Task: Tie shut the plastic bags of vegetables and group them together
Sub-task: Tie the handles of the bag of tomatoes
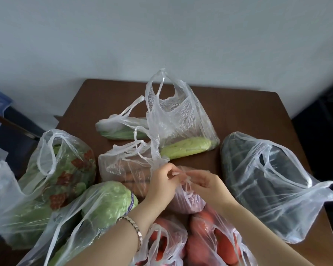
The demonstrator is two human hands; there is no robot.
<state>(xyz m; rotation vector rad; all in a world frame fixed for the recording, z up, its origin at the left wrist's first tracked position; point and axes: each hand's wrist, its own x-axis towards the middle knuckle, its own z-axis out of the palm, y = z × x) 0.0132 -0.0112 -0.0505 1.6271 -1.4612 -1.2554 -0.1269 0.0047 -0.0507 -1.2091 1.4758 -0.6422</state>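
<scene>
Pink-filled bag (pixel 186 201): centre-front of brown table (pixel 238 108), between carrot bag (pixel 123 169) and dark-green bag (pixel 267 185) | left hand (pixel 161 182): pinching its handle strands | right hand (pixel 207 184): pinching same strands, opposite | tomato bag (pixel 206 244): touching, nearer.

Far centre, the clear plastic bag with a pale green gourd (pixel 181 120) stands upright, its handles knotted. Just left of it, the clear bag of long green vegetables (pixel 119 129) lies flat. The clear bag of orange-brown roots (pixel 123 166) and the pinkish-filled clear bag (pixel 186 198) sit in the middle. Open-mouthed are the dark cucumber bag (pixel 261 179) on the right, the leafy lettuce bag (pixel 65 166) on the left, and the pale cabbage bag (pixel 108 200) and red tomato bags (pixel 210 237) nearest.
</scene>
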